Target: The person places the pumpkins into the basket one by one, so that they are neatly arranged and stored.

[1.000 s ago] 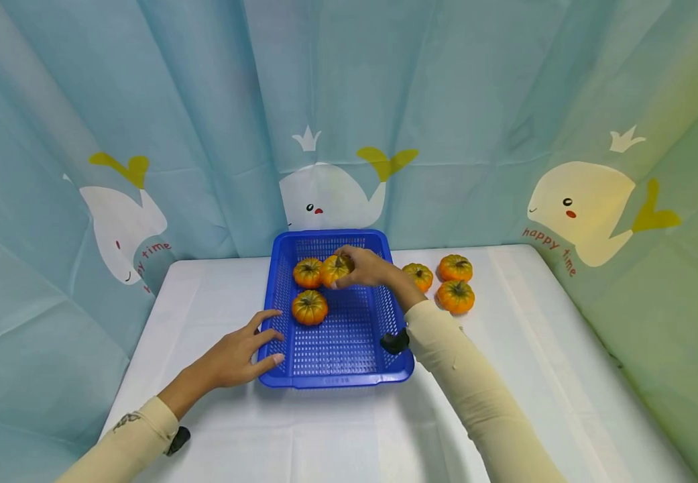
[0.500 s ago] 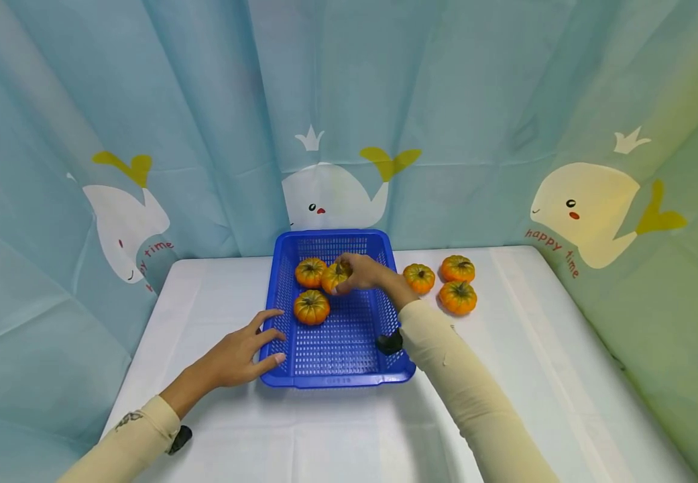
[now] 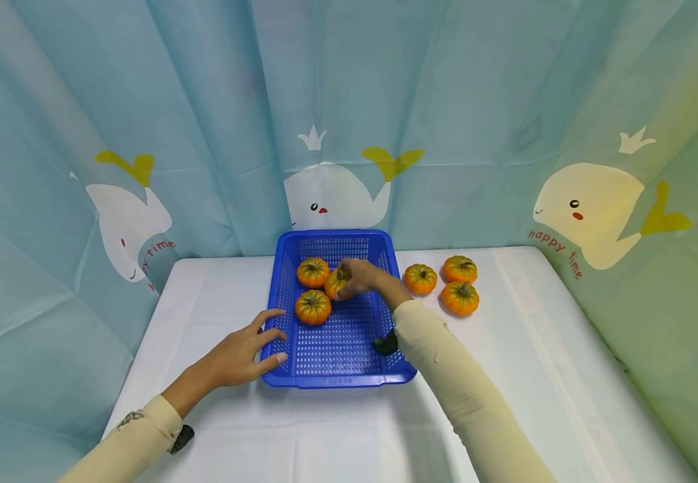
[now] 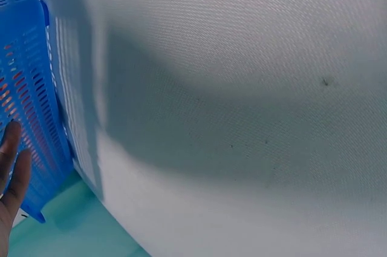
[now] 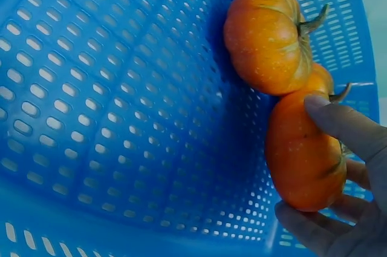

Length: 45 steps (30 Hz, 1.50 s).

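Observation:
A blue slatted plastic basket (image 3: 336, 381) stands on the white-covered table. Inside it, my right hand (image 3: 362, 276) grips a small orange pumpkin (image 5: 305, 154), thumb on one side and fingers curled round the other. Two more pumpkins sit in the basket: one at the back left (image 3: 312, 273), the other nearer to me (image 5: 266, 39). In the right wrist view the gripped pumpkin touches or overlaps its neighbours. My left hand (image 3: 237, 355) lies at the basket's left side with fingers spread; its fingertips reach the rim and hold nothing. The left wrist view shows two of those fingers beside the slatted wall.
Right of the basket, three pumpkins rest on the table: one close to its wall (image 3: 420, 279), one at the back (image 3: 460, 269) and one just in front of that (image 3: 460, 298). A pale blue curtain (image 3: 469, 100) with whale prints hangs behind the table.
My right hand has brought the gripped pumpkin slightly nearer to me inside the basket. The left hand keeps its place at the rim. The whole head view has shifted a little.

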{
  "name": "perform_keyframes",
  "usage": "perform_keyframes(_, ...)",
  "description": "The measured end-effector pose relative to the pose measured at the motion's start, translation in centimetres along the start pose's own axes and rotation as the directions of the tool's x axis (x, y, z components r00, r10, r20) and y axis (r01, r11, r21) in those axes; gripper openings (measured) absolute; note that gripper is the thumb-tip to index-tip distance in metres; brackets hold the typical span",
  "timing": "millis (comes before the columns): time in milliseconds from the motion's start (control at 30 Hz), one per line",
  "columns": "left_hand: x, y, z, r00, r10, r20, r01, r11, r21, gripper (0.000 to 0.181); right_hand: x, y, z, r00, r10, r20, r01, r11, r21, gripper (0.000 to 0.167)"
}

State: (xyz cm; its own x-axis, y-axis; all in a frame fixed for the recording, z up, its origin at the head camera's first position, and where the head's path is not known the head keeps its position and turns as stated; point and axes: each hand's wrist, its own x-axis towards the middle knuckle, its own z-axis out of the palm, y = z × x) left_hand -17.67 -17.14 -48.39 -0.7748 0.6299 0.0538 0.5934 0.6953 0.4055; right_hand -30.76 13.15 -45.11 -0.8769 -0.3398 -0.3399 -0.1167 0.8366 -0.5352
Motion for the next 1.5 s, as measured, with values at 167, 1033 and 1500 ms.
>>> perform_keyframes(167, 0.0, 0.0, 0.0, 1.000, 0.012, -0.006, -0.012, 1.000, 0.002, 0.046, 0.3, 0.0, 0.3, 1.000, 0.005, -0.001, -0.005, 1.000, -0.005, 0.073)
perform_keyframes(1033, 0.3, -0.2, 0.2, 1.000, -0.006, 0.003, 0.006, 1.000, -0.005, 0.046, 0.6, 0.8, 1.3, 0.990, -0.032, 0.135, 0.024, 0.998, 0.062, 0.070)
perform_keyframes(1500, 0.2, -0.1, 0.1, 1.000, -0.015, 0.011, 0.015, 1.000, -0.013, 0.042, 0.8, 0.3, 2.1, 0.990, -0.043, 0.134, 0.033, 0.997, 0.074, 0.069)
